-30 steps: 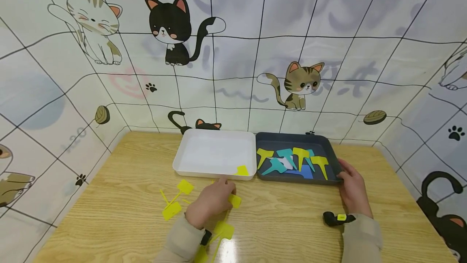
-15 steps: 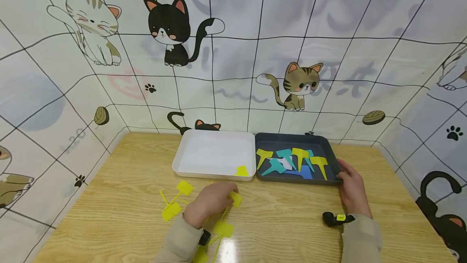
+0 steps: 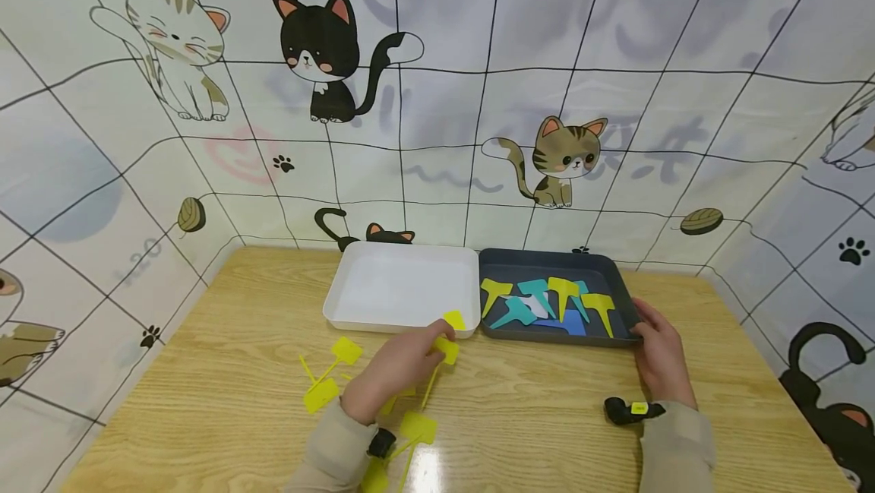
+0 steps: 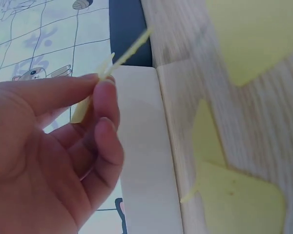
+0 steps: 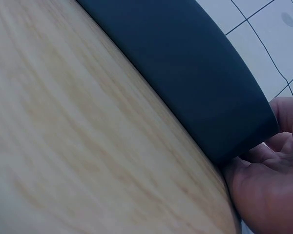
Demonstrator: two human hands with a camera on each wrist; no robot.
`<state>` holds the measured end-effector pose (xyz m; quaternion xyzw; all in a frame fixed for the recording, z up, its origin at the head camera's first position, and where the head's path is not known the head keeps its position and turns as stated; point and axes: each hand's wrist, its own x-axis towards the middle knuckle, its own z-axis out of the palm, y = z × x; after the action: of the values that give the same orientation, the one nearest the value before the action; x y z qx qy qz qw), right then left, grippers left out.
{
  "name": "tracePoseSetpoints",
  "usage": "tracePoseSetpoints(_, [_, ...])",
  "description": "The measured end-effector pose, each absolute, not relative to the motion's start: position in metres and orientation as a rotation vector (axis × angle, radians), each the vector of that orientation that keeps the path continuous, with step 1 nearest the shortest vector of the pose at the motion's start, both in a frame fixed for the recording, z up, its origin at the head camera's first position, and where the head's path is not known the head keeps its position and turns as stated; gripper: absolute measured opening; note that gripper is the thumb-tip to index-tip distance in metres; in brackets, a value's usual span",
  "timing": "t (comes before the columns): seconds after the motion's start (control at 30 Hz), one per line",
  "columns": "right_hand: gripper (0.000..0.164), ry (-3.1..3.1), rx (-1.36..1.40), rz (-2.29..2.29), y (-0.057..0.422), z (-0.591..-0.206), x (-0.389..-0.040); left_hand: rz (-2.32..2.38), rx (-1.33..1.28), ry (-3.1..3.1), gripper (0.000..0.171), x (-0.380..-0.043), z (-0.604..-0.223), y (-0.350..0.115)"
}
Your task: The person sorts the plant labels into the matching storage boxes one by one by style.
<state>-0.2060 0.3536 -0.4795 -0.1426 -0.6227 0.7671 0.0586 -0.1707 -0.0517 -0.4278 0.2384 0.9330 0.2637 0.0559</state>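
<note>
My left hand [image 3: 393,371] pinches a yellow T-shaped plant label [image 3: 447,350] between thumb and fingertips, at the front edge of the white tray [image 3: 403,280]. Its thin stem [image 4: 132,51] sticks out past the fingertips in the left wrist view. One yellow label [image 3: 454,319] lies in the white tray's front right corner. At the front right corner of the dark tray [image 3: 595,265], my right hand [image 3: 663,352] grips the rim, thumb on top. Yellow labels [image 3: 563,289], teal labels [image 3: 516,312] and a blue label [image 3: 570,323] lie in the dark tray, with something white among them.
Loose yellow labels lie on the wooden table [image 3: 533,417]: a pair to the left [image 3: 321,396] and others near my left forearm [image 3: 418,427]. The two trays stand side by side at the back, before a cat-print cloth wall [image 3: 437,113].
My left hand has lifted slightly and moved toward the white tray with the yellow plant label in it. My right hand stays on the dark tray's corner.
</note>
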Motion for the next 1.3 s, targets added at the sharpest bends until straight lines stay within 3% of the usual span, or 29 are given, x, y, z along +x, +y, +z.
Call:
tracePoseSetpoints(0.13, [0.056, -1.893, -0.447, 2.319, 0.353, -0.479, -0.206, 0.907, 0.678, 2.821, 0.024, -0.174, -0.426, -0.055])
tracePoseSetpoints(0.37, [0.056, -1.898, -0.453, 2.324, 0.353, -0.477, -0.206, 1.009, 0.667, 2.913, 0.005, -0.178, -0.423, -0.06])
tracePoseSetpoints(0.83, [0.055, -1.912, -0.459, 2.311, 0.353, -0.477, -0.205, 1.344, 0.518, 2.972, 0.04, -0.187, -0.422, -0.071])
tracePoseSetpoints(1.3, [0.054, -1.942, -0.489, 2.311, 0.352, -0.475, -0.205, 1.249, 0.413, 3.242, 0.025, -0.195, -0.437, -0.08])
